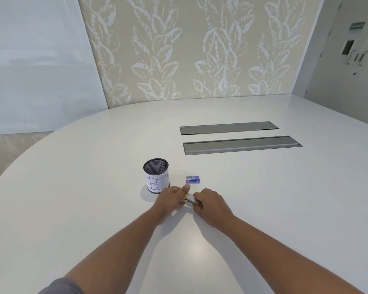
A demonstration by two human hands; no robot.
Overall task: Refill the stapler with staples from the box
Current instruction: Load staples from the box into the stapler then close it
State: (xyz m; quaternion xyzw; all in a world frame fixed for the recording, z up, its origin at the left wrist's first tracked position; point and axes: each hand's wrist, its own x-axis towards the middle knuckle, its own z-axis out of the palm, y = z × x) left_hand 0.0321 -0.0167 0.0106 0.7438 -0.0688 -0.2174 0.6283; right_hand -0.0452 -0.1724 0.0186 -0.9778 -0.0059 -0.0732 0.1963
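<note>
A small stapler (191, 200) with a yellow body and a metal top is held between both hands just above the white table (94, 187). My left hand (172, 198) grips its left end, thumb up. My right hand (208, 203) pinches its metal part from the right. Most of the stapler is hidden by my fingers, and I cannot tell whether it is hinged open. The blue staple box (193, 179) lies closed on the table just beyond my hands, touching neither.
A black mesh cup (156, 176) with a paper label reading "BIN" stands left of the box, close to my left hand. Two long grey cable hatches (240, 137) sit flush in the table further back. A patterned wall and a door lie beyond.
</note>
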